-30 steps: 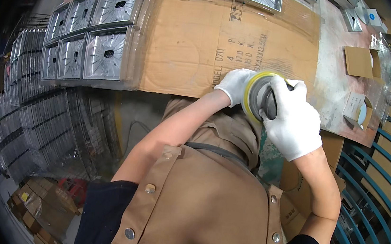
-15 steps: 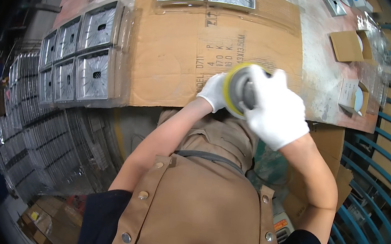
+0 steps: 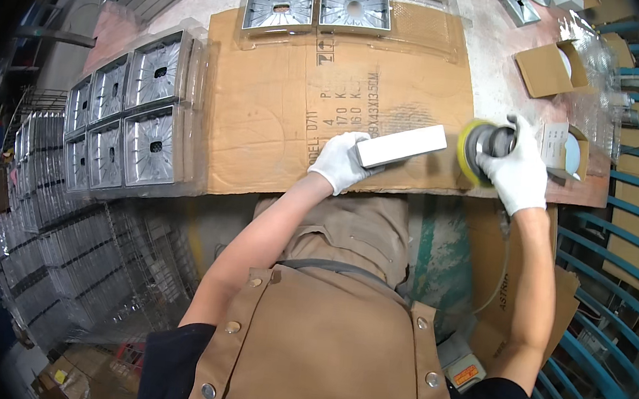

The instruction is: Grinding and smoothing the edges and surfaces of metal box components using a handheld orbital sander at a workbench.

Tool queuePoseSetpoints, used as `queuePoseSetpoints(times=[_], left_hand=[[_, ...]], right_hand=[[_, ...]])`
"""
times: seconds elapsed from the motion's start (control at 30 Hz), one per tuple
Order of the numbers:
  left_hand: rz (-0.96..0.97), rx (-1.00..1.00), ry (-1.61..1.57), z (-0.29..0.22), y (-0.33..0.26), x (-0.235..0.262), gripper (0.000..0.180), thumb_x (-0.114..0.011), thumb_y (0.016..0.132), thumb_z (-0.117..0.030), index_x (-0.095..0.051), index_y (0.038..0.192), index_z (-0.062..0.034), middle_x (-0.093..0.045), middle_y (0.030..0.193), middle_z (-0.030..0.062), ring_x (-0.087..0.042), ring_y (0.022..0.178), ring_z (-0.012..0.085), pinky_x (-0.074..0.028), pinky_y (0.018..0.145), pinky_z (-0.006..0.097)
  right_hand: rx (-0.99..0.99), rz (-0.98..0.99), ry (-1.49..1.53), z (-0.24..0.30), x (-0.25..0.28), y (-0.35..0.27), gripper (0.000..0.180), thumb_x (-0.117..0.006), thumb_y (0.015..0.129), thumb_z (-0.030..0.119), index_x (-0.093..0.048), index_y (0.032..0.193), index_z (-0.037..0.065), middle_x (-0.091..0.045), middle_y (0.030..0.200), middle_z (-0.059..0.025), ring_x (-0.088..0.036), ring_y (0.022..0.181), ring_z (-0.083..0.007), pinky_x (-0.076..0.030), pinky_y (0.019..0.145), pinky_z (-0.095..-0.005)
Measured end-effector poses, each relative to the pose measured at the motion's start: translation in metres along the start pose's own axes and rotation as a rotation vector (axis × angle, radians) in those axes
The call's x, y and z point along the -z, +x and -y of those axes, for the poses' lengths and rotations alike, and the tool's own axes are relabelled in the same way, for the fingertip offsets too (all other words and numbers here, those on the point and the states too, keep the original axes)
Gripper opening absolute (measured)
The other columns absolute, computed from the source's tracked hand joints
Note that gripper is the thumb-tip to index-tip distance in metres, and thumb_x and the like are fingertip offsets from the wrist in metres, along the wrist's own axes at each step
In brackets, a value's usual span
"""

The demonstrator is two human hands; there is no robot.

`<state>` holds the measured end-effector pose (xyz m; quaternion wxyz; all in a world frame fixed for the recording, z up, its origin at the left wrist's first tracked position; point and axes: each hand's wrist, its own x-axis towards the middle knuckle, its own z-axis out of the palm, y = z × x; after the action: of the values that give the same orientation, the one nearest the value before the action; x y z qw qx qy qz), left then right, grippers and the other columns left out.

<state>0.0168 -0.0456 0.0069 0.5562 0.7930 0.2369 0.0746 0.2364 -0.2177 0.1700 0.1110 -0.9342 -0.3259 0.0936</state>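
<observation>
My white-gloved left hand (image 3: 339, 164) grips a pale, flat-sided metal piece (image 3: 403, 146) by its left end, tilted above the front of the cardboard sheet (image 3: 259, 107). Its far side is hidden from me. Off to the right, my gloved right hand (image 3: 523, 174) is closed around a round hand-held sander (image 3: 491, 142) with a dark body and a yellow-green rim. The sander is apart from the metal piece, beyond the sheet's right edge, and a thin hose or cord (image 3: 500, 273) trails down from it.
Square ribbed metal trays sit in clear plastic packs at the left (image 3: 152, 147) and at the back (image 3: 279, 4). Open cartons holding round discs (image 3: 551, 72) stand on the right of the table. Blue curved bars (image 3: 634, 248) run along the right side.
My right hand has carried the sander away to the right, off the metal piece. The piece now shows above the cardboard in my left hand, where the sander covered it before.
</observation>
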Motion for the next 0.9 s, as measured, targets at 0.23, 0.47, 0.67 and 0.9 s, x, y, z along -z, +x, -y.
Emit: queuePoseSetpoints(times=[0.23,0.47,0.67,0.9], left_hand=[[-0.233,-0.237,0.089,-0.053,-0.007,0.012,0.064,-0.093,0.068,-0.031,-0.062,0.117,-0.0058,-0.068,0.107,0.0115,-0.068,0.096,0.0279,-0.055,0.09,0.039],[0.02,-0.176,0.64,-0.101,0.032,-0.002,0.044,-0.085,0.074,-0.027,-0.061,0.105,-0.0074,-0.07,0.097,0.0154,-0.069,0.094,0.0365,-0.055,0.08,0.046],[-0.232,-0.063,-0.165,-0.05,0.001,0.028,0.051,-0.093,0.074,-0.023,-0.065,0.112,-0.0026,-0.074,0.1,0.0081,-0.07,0.09,0.0195,-0.056,0.083,0.033],[-0.21,0.028,-0.4,0.004,-0.01,0.023,0.053,-0.094,0.072,-0.012,-0.058,0.109,-0.0008,-0.071,0.105,0.0083,-0.067,0.097,0.013,-0.058,0.085,0.031]], right_hand=[[-0.156,-0.101,0.046,-0.025,-0.039,-0.036,0.089,-0.089,0.068,0.022,-0.047,0.146,0.013,-0.062,0.133,-0.0206,-0.062,0.121,-0.0374,-0.049,0.103,-0.0421],[-0.131,-0.033,0.047,-0.015,-0.067,-0.033,0.09,-0.084,0.074,0.032,-0.04,0.151,0.017,-0.06,0.122,-0.0219,-0.064,0.11,-0.0427,-0.052,0.095,-0.0473],[-0.145,-0.004,0.054,-0.005,-0.072,-0.029,0.085,-0.083,0.075,0.03,-0.041,0.149,0.02,-0.059,0.123,-0.0212,-0.066,0.104,-0.0438,-0.054,0.09,-0.0492],[-0.205,0.033,0.024,-0.011,-0.095,-0.022,0.079,-0.079,0.078,0.03,-0.043,0.147,0.02,-0.057,0.126,-0.0196,-0.066,0.104,-0.0434,-0.054,0.092,-0.0488]])
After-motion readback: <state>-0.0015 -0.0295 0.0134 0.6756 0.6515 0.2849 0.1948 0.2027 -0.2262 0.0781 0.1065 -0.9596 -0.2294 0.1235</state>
